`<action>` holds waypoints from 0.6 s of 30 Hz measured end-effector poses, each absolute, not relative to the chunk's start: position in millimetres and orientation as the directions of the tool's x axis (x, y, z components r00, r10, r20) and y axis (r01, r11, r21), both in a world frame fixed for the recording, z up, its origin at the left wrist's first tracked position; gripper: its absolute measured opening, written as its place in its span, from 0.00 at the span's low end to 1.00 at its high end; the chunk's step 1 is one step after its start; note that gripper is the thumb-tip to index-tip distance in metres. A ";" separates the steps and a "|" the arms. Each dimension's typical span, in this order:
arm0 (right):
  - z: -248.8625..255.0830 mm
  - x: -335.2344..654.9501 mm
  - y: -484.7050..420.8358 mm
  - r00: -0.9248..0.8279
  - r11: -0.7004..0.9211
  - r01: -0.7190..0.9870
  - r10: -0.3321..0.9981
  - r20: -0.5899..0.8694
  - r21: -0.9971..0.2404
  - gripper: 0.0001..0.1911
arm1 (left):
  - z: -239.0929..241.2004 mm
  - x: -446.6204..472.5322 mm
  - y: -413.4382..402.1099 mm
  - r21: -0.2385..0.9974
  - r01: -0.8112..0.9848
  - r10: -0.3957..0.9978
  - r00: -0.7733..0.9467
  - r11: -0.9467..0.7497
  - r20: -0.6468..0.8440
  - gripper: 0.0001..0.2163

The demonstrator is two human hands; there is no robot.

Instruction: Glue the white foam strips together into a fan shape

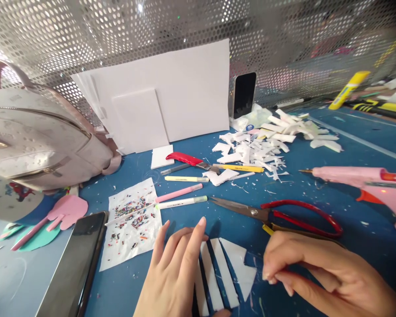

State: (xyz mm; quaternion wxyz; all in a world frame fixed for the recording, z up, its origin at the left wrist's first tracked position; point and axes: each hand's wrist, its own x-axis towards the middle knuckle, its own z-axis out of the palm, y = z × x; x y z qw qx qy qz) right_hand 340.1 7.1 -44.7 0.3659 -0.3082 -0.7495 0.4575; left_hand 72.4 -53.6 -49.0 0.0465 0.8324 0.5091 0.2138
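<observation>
The blue table (122, 293) carries red-handled scissors (240, 208). Beyond them lie white scraps (251, 147); left, a bit-strewn sheet (119, 253), then 1 black phone (71, 264); right, a pink glue gun (350, 173); nearer, 3 narrow white strips (211, 277).

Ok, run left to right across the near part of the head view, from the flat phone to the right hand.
Flat phone → speckled paper sheet → left hand → narrow white strips → notched white piece → right hand.
</observation>
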 end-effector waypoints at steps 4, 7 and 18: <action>-44.8 338.6 8.7 -0.546 0.390 0.122 0.794 0.266 -0.913 0.07 | -48.8 74.0 -53.1 0.337 0.811 0.870 0.387 -0.479 0.305 0.36; -45.6 337.7 9.2 -0.540 0.407 0.117 0.791 0.286 -0.906 0.07 | -48.8 75.6 -53.4 0.365 0.804 0.878 0.381 -0.469 0.289 0.36; -42.6 337.8 8.4 -0.544 0.410 0.146 0.794 0.273 -0.900 0.07 | -38.4 67.7 -51.7 0.354 0.769 0.827 0.384 -0.532 0.410 0.22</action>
